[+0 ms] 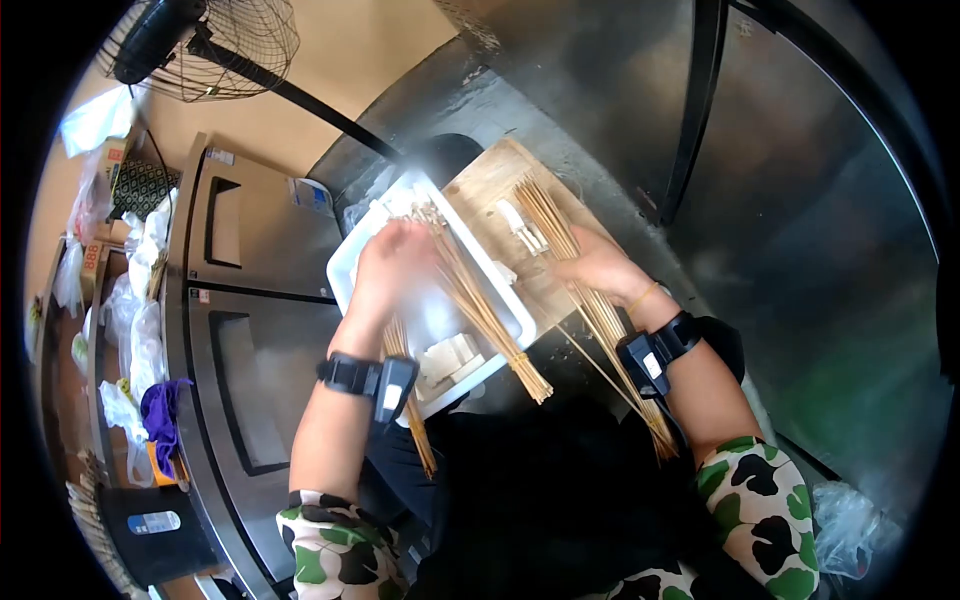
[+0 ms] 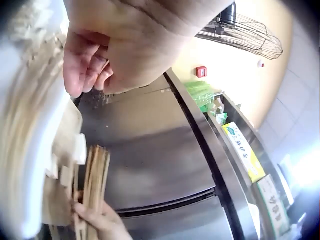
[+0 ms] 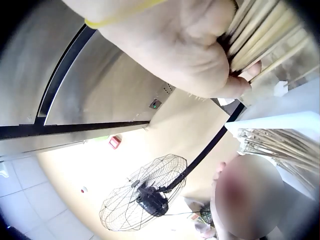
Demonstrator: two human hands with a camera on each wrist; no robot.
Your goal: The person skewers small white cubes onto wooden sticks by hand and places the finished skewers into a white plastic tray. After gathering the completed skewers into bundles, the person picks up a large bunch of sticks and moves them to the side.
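Note:
My left hand (image 1: 392, 265), blurred in the head view, is over the white tray (image 1: 337, 275); the left wrist view shows its fingers (image 2: 82, 67) curled, with nothing plainly visible in them. My right hand (image 1: 605, 270) grips a long bundle of thin sticks (image 1: 548, 218) above the wooden board (image 1: 480, 195). The right wrist view shows these sticks (image 3: 262, 37) against the palm. Another bundle (image 1: 480, 312) lies across the tray, with white pieces at its far ends and a yellow band near its other end. More sticks (image 1: 415, 430) lean over the tray's near left side.
White blocks (image 1: 452, 358) lie in the tray's near end, and small white pieces (image 1: 520, 225) lie on the board. A steel fridge (image 1: 235, 370) and cluttered shelves stand left. The fan's pole (image 1: 300, 97) slants behind the tray; a steel surface (image 1: 800, 250) is at right.

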